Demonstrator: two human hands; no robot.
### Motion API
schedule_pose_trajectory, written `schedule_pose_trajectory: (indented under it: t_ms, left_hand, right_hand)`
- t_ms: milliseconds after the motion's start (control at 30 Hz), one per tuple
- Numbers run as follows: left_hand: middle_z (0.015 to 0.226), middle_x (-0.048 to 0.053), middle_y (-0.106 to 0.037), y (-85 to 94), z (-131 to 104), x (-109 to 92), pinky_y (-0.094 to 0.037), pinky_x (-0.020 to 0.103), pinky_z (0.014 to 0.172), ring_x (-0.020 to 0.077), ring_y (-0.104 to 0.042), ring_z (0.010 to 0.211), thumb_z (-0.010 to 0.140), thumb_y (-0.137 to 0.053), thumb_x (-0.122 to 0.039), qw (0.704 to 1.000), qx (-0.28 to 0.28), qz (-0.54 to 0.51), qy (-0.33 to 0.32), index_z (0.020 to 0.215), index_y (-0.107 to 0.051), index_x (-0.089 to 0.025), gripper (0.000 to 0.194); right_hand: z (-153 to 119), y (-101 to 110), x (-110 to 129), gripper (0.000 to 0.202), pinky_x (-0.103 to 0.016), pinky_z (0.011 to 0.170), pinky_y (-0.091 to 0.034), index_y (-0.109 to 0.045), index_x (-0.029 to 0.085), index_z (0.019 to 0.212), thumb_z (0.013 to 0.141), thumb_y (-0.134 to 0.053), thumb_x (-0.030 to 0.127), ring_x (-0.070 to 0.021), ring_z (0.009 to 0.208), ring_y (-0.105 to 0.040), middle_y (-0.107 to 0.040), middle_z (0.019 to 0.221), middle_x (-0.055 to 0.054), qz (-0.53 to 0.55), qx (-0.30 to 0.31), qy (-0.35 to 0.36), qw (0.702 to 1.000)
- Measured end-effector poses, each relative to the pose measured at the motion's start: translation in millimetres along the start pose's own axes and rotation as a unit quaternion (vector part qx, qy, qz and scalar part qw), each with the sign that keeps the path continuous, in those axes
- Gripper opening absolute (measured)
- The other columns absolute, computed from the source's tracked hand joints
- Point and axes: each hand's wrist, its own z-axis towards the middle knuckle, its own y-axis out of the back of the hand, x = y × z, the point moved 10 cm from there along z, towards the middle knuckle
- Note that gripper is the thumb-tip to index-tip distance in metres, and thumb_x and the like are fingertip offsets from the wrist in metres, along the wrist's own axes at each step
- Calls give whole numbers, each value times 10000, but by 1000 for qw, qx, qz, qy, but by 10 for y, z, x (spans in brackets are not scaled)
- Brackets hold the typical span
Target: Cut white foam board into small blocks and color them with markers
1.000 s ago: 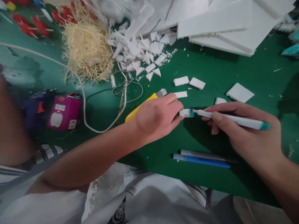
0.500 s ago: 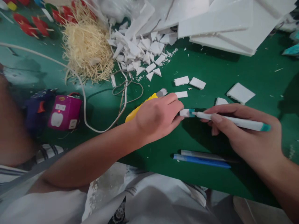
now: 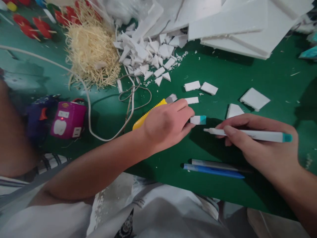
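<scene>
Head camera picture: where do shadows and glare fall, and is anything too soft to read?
In the head view, a dark shadow lies on the green table beside the right hand; another falls below the white sheets; a pale sheen washes the table's left side; the print on the pen is too soft to read.

Head camera, single view | facing forward and steeply down | close above green worktop | upper-right edge apparently blurred

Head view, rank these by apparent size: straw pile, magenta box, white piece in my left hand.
1. Straw pile
2. Magenta box
3. White piece, teal-ended, partly hidden by your left hand
</scene>
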Motion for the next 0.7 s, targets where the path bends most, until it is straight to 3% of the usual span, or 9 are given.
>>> schedule_pose_trajectory:
  t_ms: [133,267,433,600,700]
  left_hand:
    - [981,50,-735,-4,-4,12,-516,307,673,202,-713,864,1069,-590,-283,1000,5,6,5,1011,-735,-168,194]
    - [986,51,-731,-20,-3,22,-515,302,690,196,-710,880,1075,-577,-284,1000,17,4,8,1015,-723,-173,193]
    - [975,46,-723,-30,3,26,-506,304,677,194,-700,863,1069,-592,-290,1000,22,8,14,1005,-721,-177,183]
    - [970,43,-727,-10,-1,8,-509,306,680,196,-703,858,1058,-605,-275,1000,9,4,6,998,-723,-170,170]
    - [968,43,-729,-5,1,14,-502,302,672,196,-706,857,1059,-604,-273,1000,8,5,8,996,-725,-169,172]
  right_hand:
    - [-15,49,-16,162,-267,492,-522,-831,276,837,892,-802,426,-136,500,-627,-688,589,18,8,-29,-12,999]
    - [-26,14,-10,184,-268,471,-499,-805,275,727,865,-813,396,-136,486,-607,-691,581,11,-6,-12,17,1000]
    - [-32,67,-69,96,-257,506,-520,-870,299,891,863,-838,386,-134,526,-632,-710,617,21,2,-41,-5,999]
    - [-12,2,-48,166,-257,486,-513,-817,266,723,846,-813,377,-131,496,-602,-699,588,11,-8,-1,-8,1000]
    - [-7,33,-71,127,-260,491,-511,-852,270,811,859,-818,383,-139,510,-613,-687,574,14,6,-20,-23,1000]
